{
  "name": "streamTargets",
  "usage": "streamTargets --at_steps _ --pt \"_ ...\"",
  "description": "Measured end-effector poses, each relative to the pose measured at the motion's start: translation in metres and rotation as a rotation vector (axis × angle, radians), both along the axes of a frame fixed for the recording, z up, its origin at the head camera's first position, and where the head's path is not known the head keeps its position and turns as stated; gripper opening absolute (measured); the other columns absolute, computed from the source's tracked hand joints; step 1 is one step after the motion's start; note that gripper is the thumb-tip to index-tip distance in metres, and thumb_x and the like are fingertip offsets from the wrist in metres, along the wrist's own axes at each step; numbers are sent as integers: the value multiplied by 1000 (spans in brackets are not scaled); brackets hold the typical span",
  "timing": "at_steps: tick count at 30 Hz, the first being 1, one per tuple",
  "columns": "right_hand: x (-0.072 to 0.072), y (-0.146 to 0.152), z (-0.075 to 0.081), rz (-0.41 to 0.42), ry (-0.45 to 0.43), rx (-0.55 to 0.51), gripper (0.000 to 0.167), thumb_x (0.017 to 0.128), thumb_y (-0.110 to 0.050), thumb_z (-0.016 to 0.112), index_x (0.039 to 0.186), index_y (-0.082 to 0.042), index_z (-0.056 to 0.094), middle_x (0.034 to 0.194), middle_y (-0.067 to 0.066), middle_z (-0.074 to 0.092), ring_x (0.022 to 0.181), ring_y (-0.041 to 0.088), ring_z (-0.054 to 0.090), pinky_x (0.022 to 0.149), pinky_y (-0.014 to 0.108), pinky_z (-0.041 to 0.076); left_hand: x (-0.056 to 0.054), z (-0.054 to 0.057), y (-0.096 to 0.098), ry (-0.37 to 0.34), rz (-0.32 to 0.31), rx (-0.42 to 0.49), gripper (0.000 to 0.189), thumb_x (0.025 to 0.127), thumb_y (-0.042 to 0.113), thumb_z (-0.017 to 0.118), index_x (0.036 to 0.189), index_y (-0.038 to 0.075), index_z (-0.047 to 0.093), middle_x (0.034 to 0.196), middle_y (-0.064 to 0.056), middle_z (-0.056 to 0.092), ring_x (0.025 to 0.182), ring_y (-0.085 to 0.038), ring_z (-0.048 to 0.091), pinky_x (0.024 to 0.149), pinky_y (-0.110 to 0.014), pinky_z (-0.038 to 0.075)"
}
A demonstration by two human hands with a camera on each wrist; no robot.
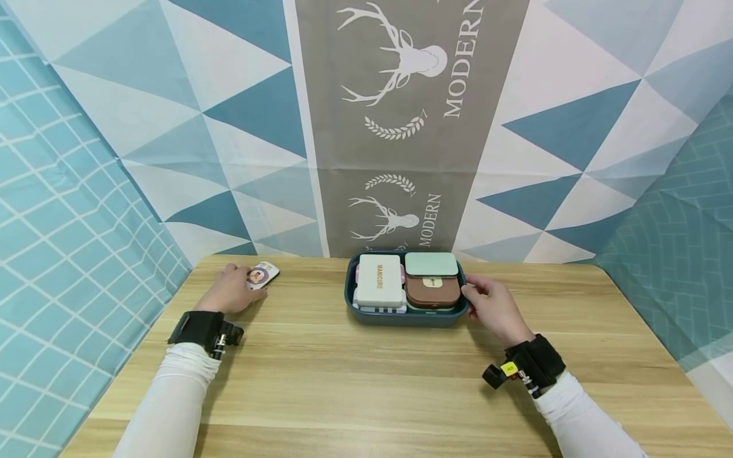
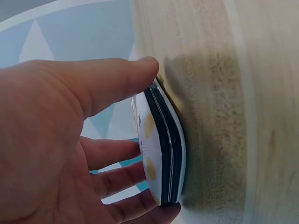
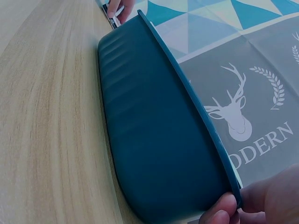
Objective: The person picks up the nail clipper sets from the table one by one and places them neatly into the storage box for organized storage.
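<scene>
At the far left of the table, my left hand point(image 1: 229, 289) holds a small white case point(image 1: 263, 275) with a round cartoon picture on top. In the left wrist view the case point(image 2: 172, 154) shows a dark edge with a seam, thumb at one end and fingertips along the other side and end. A dark blue bin point(image 1: 401, 320) stands at the back middle. My right hand point(image 1: 495, 308) pinches its right-hand rim, thumb on one side and fingers on the other. Inside are a white box point(image 1: 380, 283) marked MANICURE, a mint case point(image 1: 431, 264) and a brown case point(image 1: 433, 294).
The wooden table point(image 1: 355, 388) runs back to a patterned backdrop point(image 1: 401, 146), close behind the bin. Tiled-pattern cloth point(image 1: 69, 254) hangs at the left, and a green cloth point(image 1: 676, 254) at the right.
</scene>
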State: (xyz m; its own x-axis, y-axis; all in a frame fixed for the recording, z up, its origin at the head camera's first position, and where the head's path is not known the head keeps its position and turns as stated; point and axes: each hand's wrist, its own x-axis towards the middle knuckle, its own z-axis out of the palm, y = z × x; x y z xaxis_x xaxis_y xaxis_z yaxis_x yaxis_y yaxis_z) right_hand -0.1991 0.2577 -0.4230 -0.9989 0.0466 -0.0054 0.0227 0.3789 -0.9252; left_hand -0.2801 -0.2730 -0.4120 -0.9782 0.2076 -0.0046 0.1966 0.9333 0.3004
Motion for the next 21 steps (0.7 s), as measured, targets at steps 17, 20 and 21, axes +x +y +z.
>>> streamTargets --at_steps 17,20,21 --pt "-1 1 -2 -8 -10 16 43 113 -14 52 152 5 53 101 17 57 74 20 60 64 33 56 -3 -5 -4 28 -8 -33 67 98 24 75 137 -25 50 115 -36 56 106 -46 48 94 -61 40" --pt "-1 1 -2 -3 -1 16 43 113 -13 52 152 6 52 101 17 57 73 20 59 64 33 56 -3 -5 -5 23 1 -36 67 98 24 75 137 -25 50 113 -36 57 105 -46 48 93 -60 41" --pt "-1 1 -1 -6 -2 14 43 113 -13 52 152 5 53 101 17 57 73 20 59 64 33 56 -4 -5 -5 24 1 -37 67 98 24 75 137 -25 50 113 -35 57 105 -47 48 93 -60 41"
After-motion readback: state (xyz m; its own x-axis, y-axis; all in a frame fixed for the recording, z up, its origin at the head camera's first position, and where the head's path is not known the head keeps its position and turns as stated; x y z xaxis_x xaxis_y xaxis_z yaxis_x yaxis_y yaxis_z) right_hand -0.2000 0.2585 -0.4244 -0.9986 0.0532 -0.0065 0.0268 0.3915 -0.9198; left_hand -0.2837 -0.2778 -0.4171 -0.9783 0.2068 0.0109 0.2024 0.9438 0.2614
